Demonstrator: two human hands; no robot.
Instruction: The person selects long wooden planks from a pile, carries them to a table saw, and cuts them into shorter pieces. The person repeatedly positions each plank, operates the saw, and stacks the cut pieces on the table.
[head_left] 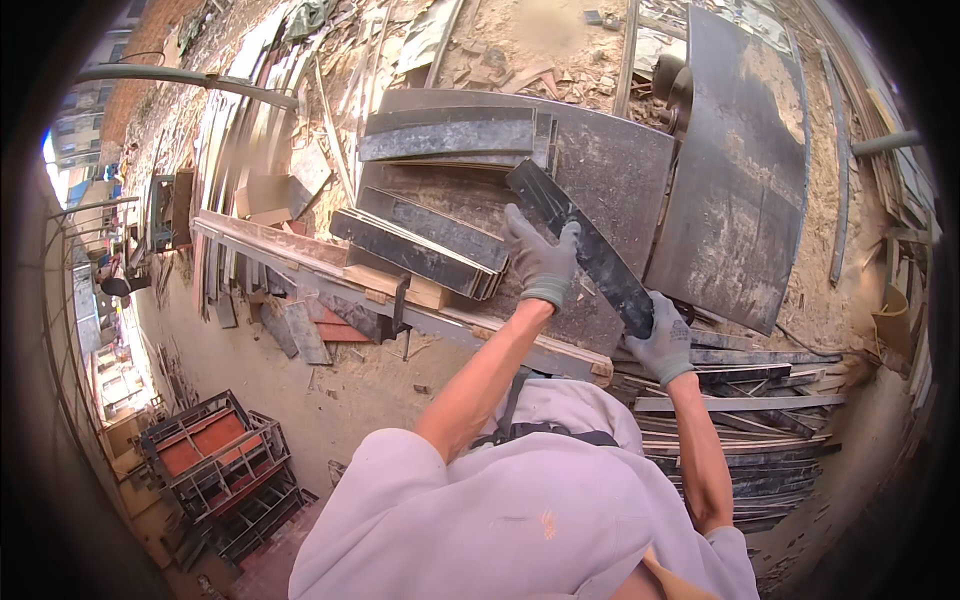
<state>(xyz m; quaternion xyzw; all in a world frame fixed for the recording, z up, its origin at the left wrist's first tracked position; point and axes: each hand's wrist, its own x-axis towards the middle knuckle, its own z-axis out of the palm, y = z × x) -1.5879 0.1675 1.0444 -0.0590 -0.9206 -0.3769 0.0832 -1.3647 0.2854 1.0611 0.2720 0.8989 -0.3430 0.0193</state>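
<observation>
Both my hands, in grey gloves, hold a dark plywood strip (582, 245) slantwise over the work table (615, 165). My left hand (542, 262) is closed on its left edge toward the far end. At the near end, my right hand (662, 342) grips the strip from the right. Just left of my left hand lies a stack of dark-faced strips (415, 250), their pale edges lined up. Behind it sits another pile of strips (450, 138), scuffed grey on top.
A long wooden rail (290, 250) with a dark metal clamp (401, 300) runs along the table's near edge. A large dark panel (735, 170) lies to the right. Many strips (750, 470) are piled at my right side. A metal-framed rack (220, 455) stands lower left. Sawdust and offcuts cover the ground.
</observation>
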